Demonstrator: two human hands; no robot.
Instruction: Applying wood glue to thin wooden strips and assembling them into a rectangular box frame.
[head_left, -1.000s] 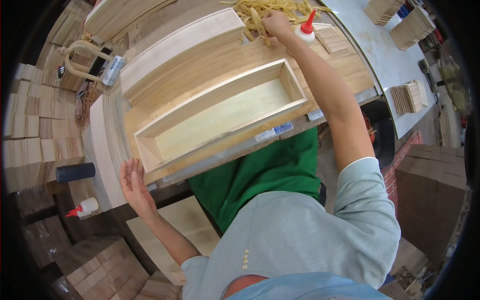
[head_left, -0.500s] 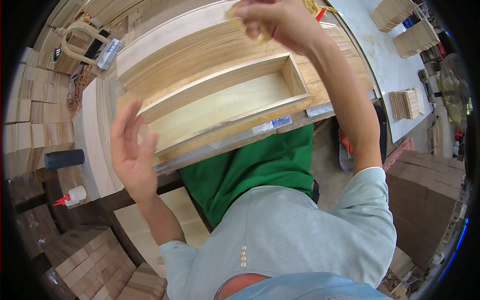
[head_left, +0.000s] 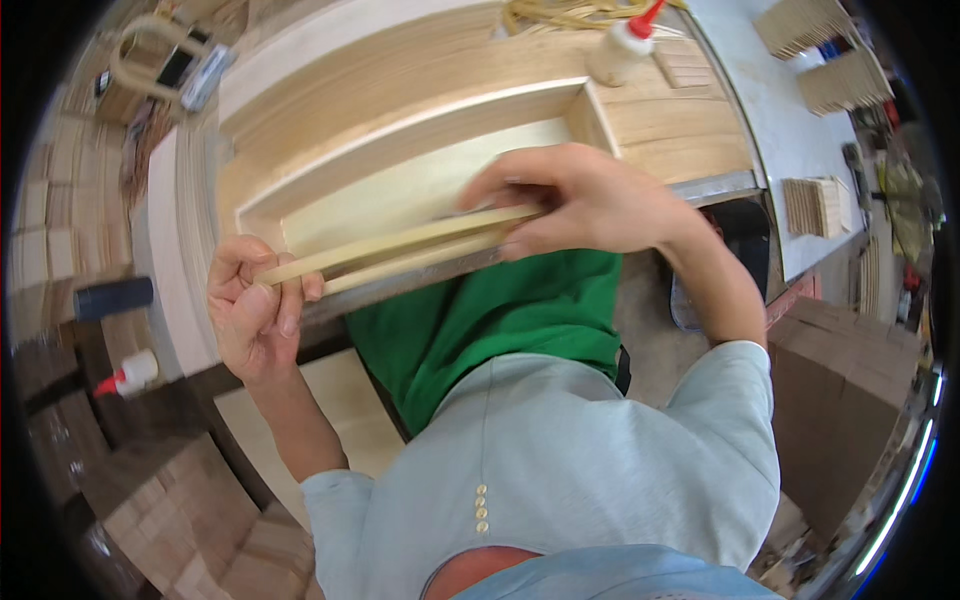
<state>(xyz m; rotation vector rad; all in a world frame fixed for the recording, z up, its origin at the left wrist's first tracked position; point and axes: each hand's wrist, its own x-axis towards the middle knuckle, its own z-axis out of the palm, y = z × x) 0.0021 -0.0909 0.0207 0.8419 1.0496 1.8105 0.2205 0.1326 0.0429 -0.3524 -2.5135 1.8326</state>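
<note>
A pale yellow rubber band (head_left: 400,240) is stretched in a long loop between my two hands. My left hand (head_left: 255,310) is closed on its left end, with thumb and fingers pinching it. My right hand (head_left: 595,205), blurred a little, curls round the other end. Below the band lies a long, shallow wooden box (head_left: 582,115) with an open top, set along the front of the workbench. Its near wall is partly hidden by the band and my hands.
Behind the box lie stacked long boards (head_left: 360,90). A white glue bottle (head_left: 620,55) with a red tip stands at the back right, beside a coil of yellow bands (head_left: 560,14). A dark cylinder (head_left: 113,298) and another red-tipped bottle (head_left: 135,372) are at the left.
My right hand has come down from the back of the bench with the rubber band. My left hand, open before, has closed on the band, which is now stretched between both hands.
</note>
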